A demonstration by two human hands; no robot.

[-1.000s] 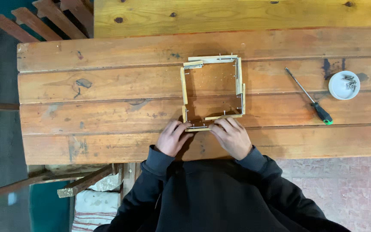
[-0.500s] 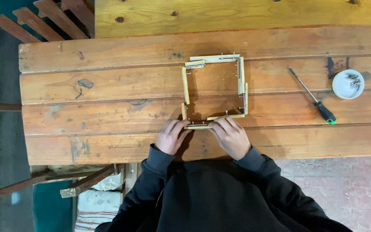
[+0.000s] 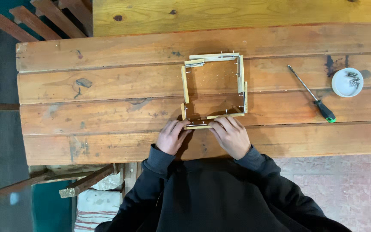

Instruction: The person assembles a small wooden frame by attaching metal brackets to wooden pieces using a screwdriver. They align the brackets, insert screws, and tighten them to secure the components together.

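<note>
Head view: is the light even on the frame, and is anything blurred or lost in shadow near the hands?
Head view: soft, even light on the wooden table, no glare; the small wooden frame is sharp and casts a short shadow inside itself; the left hand and right hand are in focus at its near edge, with dark shadow between the wrists; the screwdriver and white dish read clearly.

Left hand (image 3: 172,137): palm down, fingers curled, fingertips pointing up and inward toward the right hand.
Right hand (image 3: 231,136): palm down, fingers bent, tips angled toward the left hand.
Spacing: hands near, fingertips apart.
Forearms: in dark sleeves, converging forward from the torso.
</note>
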